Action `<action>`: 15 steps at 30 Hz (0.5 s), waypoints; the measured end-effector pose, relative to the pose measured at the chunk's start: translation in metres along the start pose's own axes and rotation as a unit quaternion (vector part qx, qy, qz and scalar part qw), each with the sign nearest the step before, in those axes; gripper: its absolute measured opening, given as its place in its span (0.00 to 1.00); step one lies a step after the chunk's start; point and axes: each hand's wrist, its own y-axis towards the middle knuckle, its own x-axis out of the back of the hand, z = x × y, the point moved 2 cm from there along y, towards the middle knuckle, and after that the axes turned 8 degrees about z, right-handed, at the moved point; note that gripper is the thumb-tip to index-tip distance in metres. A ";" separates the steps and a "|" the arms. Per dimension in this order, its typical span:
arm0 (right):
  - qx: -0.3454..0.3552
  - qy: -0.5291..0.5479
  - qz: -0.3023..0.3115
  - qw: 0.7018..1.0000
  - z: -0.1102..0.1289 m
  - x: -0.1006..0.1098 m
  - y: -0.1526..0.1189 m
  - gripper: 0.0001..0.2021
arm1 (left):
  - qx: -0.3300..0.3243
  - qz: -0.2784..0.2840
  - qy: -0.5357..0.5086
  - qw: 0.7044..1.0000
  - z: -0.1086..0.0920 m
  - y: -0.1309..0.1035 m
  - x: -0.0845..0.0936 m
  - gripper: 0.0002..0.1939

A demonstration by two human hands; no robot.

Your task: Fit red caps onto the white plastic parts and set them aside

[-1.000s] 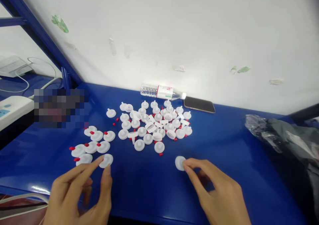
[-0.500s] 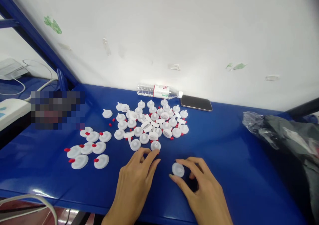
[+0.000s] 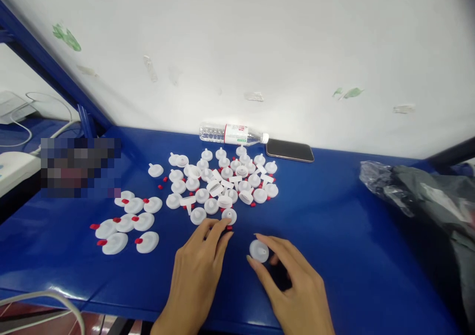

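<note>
Between the thumb and forefinger of my right hand (image 3: 297, 280) is a round white plastic disc with a small centre spout (image 3: 259, 251), held at its rim low over the blue table. My left hand (image 3: 198, 265) reaches to the near edge of the pile, thumb and forefinger apart. A small red cap (image 3: 229, 227) shows between those fingertips; whether they touch it I cannot tell. Just above the forefinger lies another white disc (image 3: 229, 216). Beyond it spreads a pile of similar white discs (image 3: 211, 206), some tipped on edge, with small red caps among them.
At left lie several white discs with red caps on their spouts (image 3: 147, 242). A clear plastic bottle (image 3: 235, 133) and a dark phone (image 3: 290, 150) lie along the wall. Grey fabric with clear plastic (image 3: 419, 191) is at right. A pale cable (image 3: 55, 294) loops at lower left.
The view has shifted slightly. My left hand has drawn a little left, and the red cap now shows between its fingertips. My right hand has moved slightly left with the disc.
</note>
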 end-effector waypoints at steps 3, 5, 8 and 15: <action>0.000 0.000 0.001 1.000 0.000 0.000 0.000 0.14 | -0.014 -0.002 -0.009 1.000 -0.001 0.001 0.001 0.09; 0.001 -0.001 0.001 1.000 0.000 0.000 0.000 0.14 | -0.018 0.000 -0.011 1.000 -0.001 0.000 0.001 0.09; 0.002 0.000 0.001 1.000 0.000 0.000 -0.001 0.14 | -0.007 0.001 -0.018 1.000 0.000 -0.001 0.000 0.07; 0.004 0.001 0.004 1.000 0.001 0.001 -0.001 0.14 | 0.002 0.002 -0.002 1.000 0.000 0.000 0.000 0.09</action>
